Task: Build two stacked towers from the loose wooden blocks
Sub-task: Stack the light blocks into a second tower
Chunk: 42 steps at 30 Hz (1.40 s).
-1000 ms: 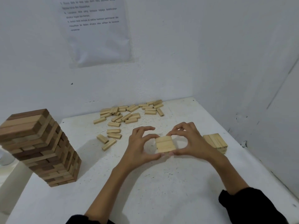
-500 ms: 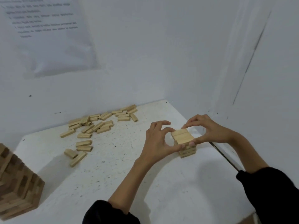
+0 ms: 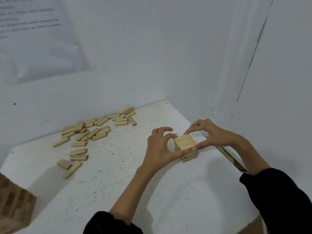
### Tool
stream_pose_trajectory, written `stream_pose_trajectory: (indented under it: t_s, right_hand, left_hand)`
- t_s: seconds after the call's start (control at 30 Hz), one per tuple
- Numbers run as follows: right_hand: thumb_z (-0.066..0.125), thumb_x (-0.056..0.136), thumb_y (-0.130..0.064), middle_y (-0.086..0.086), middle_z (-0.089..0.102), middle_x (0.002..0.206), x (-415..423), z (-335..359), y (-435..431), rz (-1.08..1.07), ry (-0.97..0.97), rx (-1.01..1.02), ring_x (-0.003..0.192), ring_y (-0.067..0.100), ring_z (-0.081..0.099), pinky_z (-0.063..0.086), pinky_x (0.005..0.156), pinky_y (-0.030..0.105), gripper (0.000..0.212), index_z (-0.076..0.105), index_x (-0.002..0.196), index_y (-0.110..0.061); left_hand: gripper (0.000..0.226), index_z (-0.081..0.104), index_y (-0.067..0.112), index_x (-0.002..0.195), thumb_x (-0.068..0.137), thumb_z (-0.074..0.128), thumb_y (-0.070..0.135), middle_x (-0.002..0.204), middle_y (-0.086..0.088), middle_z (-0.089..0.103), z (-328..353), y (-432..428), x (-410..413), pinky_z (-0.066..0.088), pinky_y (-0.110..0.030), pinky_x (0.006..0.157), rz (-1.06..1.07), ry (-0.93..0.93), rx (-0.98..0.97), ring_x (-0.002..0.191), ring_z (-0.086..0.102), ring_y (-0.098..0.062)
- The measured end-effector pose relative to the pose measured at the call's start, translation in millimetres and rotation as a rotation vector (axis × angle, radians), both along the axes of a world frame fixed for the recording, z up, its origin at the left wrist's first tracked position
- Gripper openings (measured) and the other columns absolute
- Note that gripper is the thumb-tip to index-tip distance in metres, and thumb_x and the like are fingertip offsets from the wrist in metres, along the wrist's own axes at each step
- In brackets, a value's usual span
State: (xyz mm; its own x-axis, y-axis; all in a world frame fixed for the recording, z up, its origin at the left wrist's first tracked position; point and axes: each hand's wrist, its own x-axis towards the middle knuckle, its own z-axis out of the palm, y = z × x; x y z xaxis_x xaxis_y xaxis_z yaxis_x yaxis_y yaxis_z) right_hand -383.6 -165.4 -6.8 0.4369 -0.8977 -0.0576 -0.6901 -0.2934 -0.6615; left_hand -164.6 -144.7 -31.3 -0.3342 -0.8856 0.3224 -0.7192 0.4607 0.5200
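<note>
Head cam. L hand [image 3: 158,147] + R hand [image 3: 211,135] pinch short block tower [image 3: 186,143] at its top layer, thumbs on near side, fingers arched over the far side. Tower sits near R edge of white table [image 3: 118,179]. Loose wooden blocks [image 3: 94,130] scattered far L by wall, well apart from it. Tall two-tone tower [image 3: 15,205] cut off at L edge. Printed sheet [image 3: 33,44] on wall, text blurred. Black sleeves [image 3: 283,191].

Dim, cool, even light, soft shadows beneath the forearms, slight blur throughout, wide-angle bending at edges
</note>
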Motion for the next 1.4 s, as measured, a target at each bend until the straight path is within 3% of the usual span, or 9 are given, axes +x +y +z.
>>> stream_pose_trajectory:
  t_s: [0.23, 0.37, 0.57, 0.67, 0.77, 0.9, 1.1, 1.2, 1.4]
  right_hand:
    - [0.079, 0.068, -0.036, -0.010, 0.042, 0.123, 0, -4, 0, -0.010, 0.016, 0.000, 0.118, 0.007, 0.025, 0.023, 0.101, 0.028, 0.055, 0.050, 0.112, -0.052]
    - [0.077, 0.068, -0.045, -0.012, 0.039, 0.129, -2, -4, 6, -0.036, -0.020, 0.034, 0.123, 0.007, 0.024, 0.024, 0.105, 0.030, 0.066, 0.039, 0.121, -0.054]
    - [0.021, 0.079, -0.079, -0.018, 0.040, 0.141, 12, -22, 27, -0.318, -0.524, 0.134, 0.134, 0.006, 0.033, 0.025, 0.114, 0.037, 0.069, 0.039, 0.133, -0.041]
    - [0.025, 0.074, -0.085, -0.025, 0.048, 0.134, 22, -40, 37, -0.344, -0.710, 0.207, 0.131, -0.004, 0.036, 0.028, 0.112, 0.033, 0.068, 0.043, 0.125, -0.044]
    - [0.029, 0.065, -0.092, -0.023, 0.045, 0.139, 28, -50, 42, -0.360, -0.755, 0.254, 0.134, 0.002, 0.033, 0.022, 0.116, 0.037, 0.073, 0.049, 0.119, -0.048]
    - [0.020, 0.080, -0.070, -0.016, 0.041, 0.143, 34, -49, 45, -0.382, -0.789, 0.253, 0.133, 0.001, 0.033, 0.019, 0.118, 0.037, 0.073, 0.043, 0.136, -0.029]
    - [0.026, 0.067, -0.088, -0.011, 0.036, 0.148, 42, -47, 49, -0.418, -0.803, 0.323, 0.135, 0.007, 0.033, 0.013, 0.119, 0.041, 0.089, 0.044, 0.135, -0.034]
    - [0.033, 0.057, -0.095, -0.012, 0.036, 0.148, 43, -47, 52, -0.403, -0.820, 0.320, 0.135, 0.006, 0.033, 0.013, 0.119, 0.041, 0.089, 0.049, 0.127, -0.042]
    - [0.026, 0.069, -0.088, -0.011, 0.027, 0.152, 44, -44, 55, -0.407, -0.782, 0.290, 0.137, 0.006, 0.030, 0.015, 0.118, 0.042, 0.086, 0.041, 0.137, -0.038]
  left_hand:
    - [0.066, 0.062, 0.026, 0.114, 0.063, 0.061, 0.067, 0.132, 0.011, 0.046, -6, 1, -1, 0.029, -0.032, 0.098, 0.012, 0.006, 0.032, 0.124, 0.030, -0.007]
    - [0.090, 0.049, 0.026, 0.131, 0.060, 0.047, 0.081, 0.135, 0.012, 0.040, -4, 9, -1, 0.028, -0.027, 0.100, -0.004, 0.046, 0.096, 0.124, 0.030, -0.005]
    - [0.086, 0.008, 0.034, 0.150, 0.079, 0.020, 0.080, 0.157, 0.015, 0.006, 11, 47, -15, 0.008, -0.037, 0.117, 0.106, 0.727, 0.682, 0.143, 0.009, -0.006]
    - [0.039, 0.011, 0.044, 0.134, 0.097, -0.001, 0.049, 0.121, 0.039, 0.008, 18, 64, -29, 0.015, -0.016, 0.107, -0.005, 0.918, 0.752, 0.117, 0.018, 0.015]
    - [0.033, 0.025, 0.052, 0.109, 0.098, -0.004, 0.043, 0.109, 0.043, 0.023, 12, 65, -41, 0.026, 0.007, 0.085, -0.071, 0.936, 0.747, 0.082, 0.035, 0.039]
    - [0.059, 0.045, 0.035, 0.122, 0.088, 0.001, 0.055, 0.118, 0.022, 0.053, -2, 55, -45, 0.038, 0.002, 0.080, -0.119, 0.921, 0.723, 0.098, 0.052, 0.023]
    - [0.048, 0.043, 0.042, 0.111, 0.097, -0.003, 0.046, 0.113, 0.023, 0.051, -1, 53, -49, 0.036, 0.004, 0.077, -0.111, 0.875, 0.700, 0.093, 0.051, 0.026]
    - [0.050, 0.038, 0.038, 0.122, 0.094, -0.002, 0.049, 0.118, 0.020, 0.049, -4, 52, -49, 0.035, 0.006, 0.077, -0.075, 0.858, 0.727, 0.100, 0.046, 0.023]
    - [0.059, 0.038, 0.027, 0.134, 0.094, 0.002, 0.053, 0.125, 0.013, 0.050, -5, 51, -49, 0.037, 0.004, 0.078, -0.036, 0.858, 0.731, 0.106, 0.045, 0.018]
